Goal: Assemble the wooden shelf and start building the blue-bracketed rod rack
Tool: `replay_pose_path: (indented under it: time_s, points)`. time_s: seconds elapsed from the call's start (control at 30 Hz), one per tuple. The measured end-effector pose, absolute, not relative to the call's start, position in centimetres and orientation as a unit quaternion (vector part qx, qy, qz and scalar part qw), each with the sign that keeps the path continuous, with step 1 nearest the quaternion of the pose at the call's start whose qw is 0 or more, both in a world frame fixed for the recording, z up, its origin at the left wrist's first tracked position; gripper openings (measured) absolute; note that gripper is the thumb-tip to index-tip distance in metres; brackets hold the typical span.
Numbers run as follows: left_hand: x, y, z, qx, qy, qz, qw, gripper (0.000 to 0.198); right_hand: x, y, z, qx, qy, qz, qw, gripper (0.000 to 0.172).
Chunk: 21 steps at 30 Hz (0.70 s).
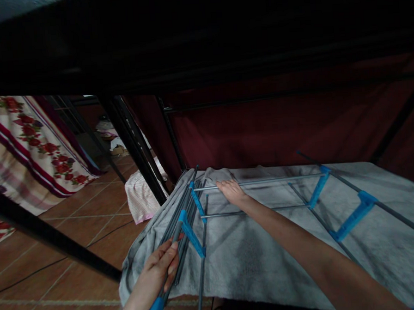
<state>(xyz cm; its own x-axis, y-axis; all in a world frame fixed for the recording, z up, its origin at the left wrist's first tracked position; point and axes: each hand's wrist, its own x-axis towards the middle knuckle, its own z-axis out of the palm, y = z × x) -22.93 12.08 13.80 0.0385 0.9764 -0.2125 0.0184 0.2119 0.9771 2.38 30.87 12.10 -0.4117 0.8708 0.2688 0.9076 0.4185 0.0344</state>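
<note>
Blue-jointed frame (pixel 286 208): left hand (pixel 161 261) wraps side tube (pixel 178 231), right hand (pixel 230 191) grips crossbar (pixel 277 180); apparently fitting joints (pixel 193 235), next move likely wants even pressure.

The left hand (pixel 163 263) holds a pole (pixel 177 231) near the blanket's (pixel 257 263) left edge; the right hand (pixel 231 191) holds a bar (pixel 281 179).

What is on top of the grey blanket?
On the blanket rests a frame of grey rods and blue connectors, with a bundle of rods near the left hand. Whatever is under the blanket or behind the right forearm is hidden.
</note>
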Motion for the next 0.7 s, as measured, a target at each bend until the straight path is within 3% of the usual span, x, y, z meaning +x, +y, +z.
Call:
replay_pose_path:
  time_s: [0.13,0.43,0.7]
  points:
    - [-22.3,11.8,14.1,0.459,0.572,0.419,0.535,0.05,2.6,30.8,12.2,-0.53,-0.838,-0.087,0.099,0.035]
    - [-21.7,11.8,13.6,0.443,0.622,0.403,0.505,0.072,1.7,30.9,12.1,-0.5,-0.854,-0.084,0.116,0.038]
    - [-21.5,13.7,14.4,0.473,0.598,0.419,0.493,0.041,1.4,30.6,12.6,-0.482,-0.868,-0.062,0.104,0.057]
